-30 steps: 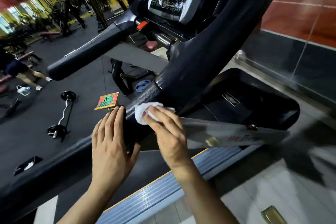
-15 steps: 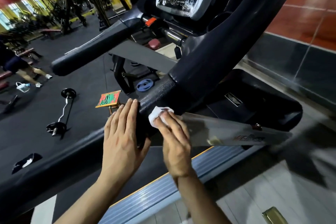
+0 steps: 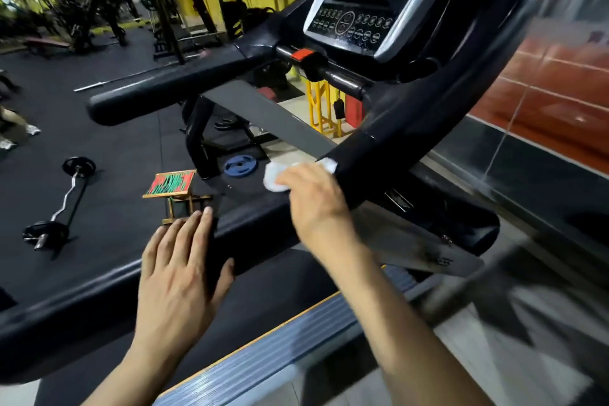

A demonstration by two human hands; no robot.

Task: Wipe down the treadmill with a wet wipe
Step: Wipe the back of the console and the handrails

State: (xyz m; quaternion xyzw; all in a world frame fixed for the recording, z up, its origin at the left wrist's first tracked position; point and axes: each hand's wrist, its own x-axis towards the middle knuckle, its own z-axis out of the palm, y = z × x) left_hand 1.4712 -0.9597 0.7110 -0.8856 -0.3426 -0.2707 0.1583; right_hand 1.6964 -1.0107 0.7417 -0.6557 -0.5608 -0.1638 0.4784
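Observation:
The black treadmill fills the view, with its console (image 3: pixel 359 10) at the top and its near handrail (image 3: pixel 263 227) running from lower left up to the right. My right hand (image 3: pixel 316 204) presses a white wet wipe (image 3: pixel 275 176) against the handrail where it bends up toward the console. Most of the wipe is hidden under my fingers. My left hand (image 3: pixel 179 277) rests flat on the handrail lower down, fingers straight, thumb on the near side.
The far handrail (image 3: pixel 171 95) crosses the middle. On the gym floor beyond lie a curl barbell (image 3: pixel 62 201), a blue weight plate (image 3: pixel 240 165) and a small wooden stand (image 3: pixel 171 184). A tiled wall (image 3: pixel 553 82) stands close on the right. The treadmill's side rail (image 3: pixel 273 356) runs below.
My right hand has slid the wipe up the handrail toward the console. My left hand has stayed on the rail, now farther from the right hand. The camera has tilted up.

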